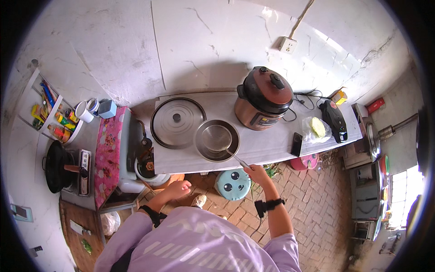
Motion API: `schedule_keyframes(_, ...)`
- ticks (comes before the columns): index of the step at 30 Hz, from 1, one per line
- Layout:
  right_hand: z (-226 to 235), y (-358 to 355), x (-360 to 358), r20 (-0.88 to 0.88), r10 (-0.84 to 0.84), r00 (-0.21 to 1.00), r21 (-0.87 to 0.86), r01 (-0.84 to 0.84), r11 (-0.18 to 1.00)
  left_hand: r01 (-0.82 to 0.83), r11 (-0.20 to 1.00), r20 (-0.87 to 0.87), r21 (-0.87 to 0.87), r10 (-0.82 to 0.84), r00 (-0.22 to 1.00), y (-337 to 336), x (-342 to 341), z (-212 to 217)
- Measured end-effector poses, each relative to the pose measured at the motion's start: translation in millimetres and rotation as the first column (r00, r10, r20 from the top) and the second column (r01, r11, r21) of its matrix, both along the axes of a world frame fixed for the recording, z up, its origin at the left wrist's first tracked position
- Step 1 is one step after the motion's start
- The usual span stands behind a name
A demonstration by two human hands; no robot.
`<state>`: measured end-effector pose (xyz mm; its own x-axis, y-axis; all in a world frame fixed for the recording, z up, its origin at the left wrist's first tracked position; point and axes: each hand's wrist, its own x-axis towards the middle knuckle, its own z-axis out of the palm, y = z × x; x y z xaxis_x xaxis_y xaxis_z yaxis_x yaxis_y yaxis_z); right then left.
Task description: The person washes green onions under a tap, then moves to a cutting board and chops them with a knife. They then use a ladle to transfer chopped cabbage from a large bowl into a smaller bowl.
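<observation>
My right hand (257,174) is closed round the thin handle of a fine-mesh strainer (216,138). The strainer's round mesh lies within a steel bowl (199,148) near the front edge of the counter; whether the two touch I cannot tell. My left hand (178,189) hangs in front of the counter, its fingers curled in, and nothing shows in it. Left of the bowl lies a large round metal lid (174,128) with a dark knob. Behind the bowl to the right stands a brown and black electric pressure cooker (265,100).
On the counter's right are a phone (297,144), cut produce in a plastic bag (317,128) and a black case (334,121). A blue stool (233,184) stands below the front edge. At left, a wok (56,167) sits near a gas stove (84,172).
</observation>
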<state>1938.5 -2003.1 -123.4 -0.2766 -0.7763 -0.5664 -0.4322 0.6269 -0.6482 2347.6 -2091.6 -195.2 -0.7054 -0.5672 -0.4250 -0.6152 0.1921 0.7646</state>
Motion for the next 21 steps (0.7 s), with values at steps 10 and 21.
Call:
schedule_keyframes(10, 82.4, 78.6, 57.2, 0.123, -0.394, 0.911, -0.266, 0.413, 0.871, -0.372, 0.491, -0.04, 0.788, 0.644, 0.764, -69.4, -79.9, -29.8)
schedule_keyframes(21, 100.9, 189.9, 88.4, 0.503, -0.472, 0.724, -0.123, 0.6, 0.79, -0.514, 0.366, 0.049, 0.776, 0.777, 0.628, -119.9, -160.4, -89.0)
